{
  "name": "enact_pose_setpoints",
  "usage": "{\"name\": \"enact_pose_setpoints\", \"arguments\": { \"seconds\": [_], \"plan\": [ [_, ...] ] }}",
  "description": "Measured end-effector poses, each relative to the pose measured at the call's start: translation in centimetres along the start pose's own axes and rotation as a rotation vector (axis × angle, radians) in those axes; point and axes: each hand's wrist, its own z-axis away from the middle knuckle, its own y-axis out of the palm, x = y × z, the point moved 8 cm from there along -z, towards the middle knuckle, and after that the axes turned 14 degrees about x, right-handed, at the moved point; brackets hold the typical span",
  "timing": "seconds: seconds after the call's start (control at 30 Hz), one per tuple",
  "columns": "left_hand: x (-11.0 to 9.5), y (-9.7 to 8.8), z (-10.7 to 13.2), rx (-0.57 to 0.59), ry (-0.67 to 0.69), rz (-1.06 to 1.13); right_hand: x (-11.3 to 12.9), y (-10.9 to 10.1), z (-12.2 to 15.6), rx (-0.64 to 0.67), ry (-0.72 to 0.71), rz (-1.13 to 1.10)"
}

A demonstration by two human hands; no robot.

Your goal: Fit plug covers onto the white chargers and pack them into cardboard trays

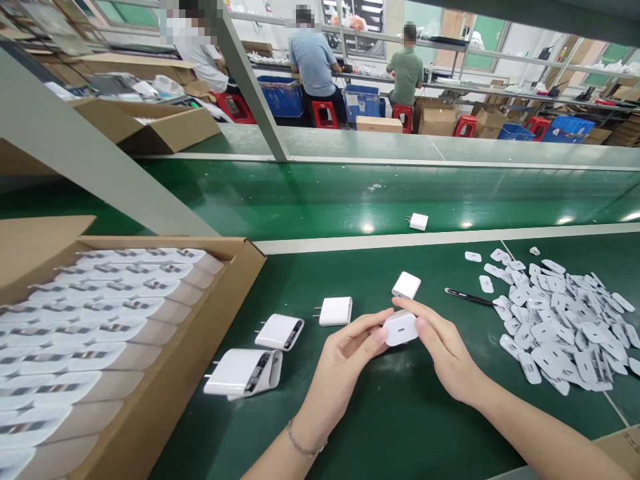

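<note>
Between both hands I hold a white charger (400, 329), its end face with a small slot turned toward me. My left hand (345, 353) pinches its left side with thumb and fingers. On the right side, my right hand (443, 347) grips it by thumb and fingertips. Just beyond my fingers lies another white charger (407, 285). To the left of my hands are a charger with prongs (335, 311), an open-ended charger (279, 331) showing dark insides, and a larger-looking one (243, 372) with an open end, partly overlapping another white piece.
A cardboard box (220, 307) full of rows of white chargers stands at left. Black tweezers (469, 297) touch a heap of white end caps (565, 320) at right. One charger (418, 221) rests on the green belt (325, 193). A metal post crosses left; several people sit beyond.
</note>
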Motion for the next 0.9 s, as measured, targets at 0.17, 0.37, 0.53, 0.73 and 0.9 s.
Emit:
{"name": "enact_pose_setpoints", "arguments": {
  "seconds": [0.17, 0.37, 0.53, 0.73, 0.9],
  "plan": [
    [-0.7, -0.2, 0.0, -0.046, 0.059, -0.039, 0.0, -0.2, -0.2, -0.018, -0.008, -0.048],
    [-0.9, 0.5, 0.0, -0.023, 0.094, -0.096, 0.0, 0.0, -0.1, -0.044, -0.029, -0.070],
    [-1.5, 1.1, 0.4, 0.035, 0.122, -0.081, 0.5, 0.1, 0.2, -0.068, -0.083, -0.106],
    [-1.6, 1.1, 0.5, 0.067, 0.121, -0.072, 0.6, 0.1, 0.3, -0.060, -0.112, -0.132],
    [-1.3, 0.7, 0.3, 0.036, 0.087, -0.001, 0.7, -0.3, 0.4, -0.072, -0.087, 0.004]
  ]
}}
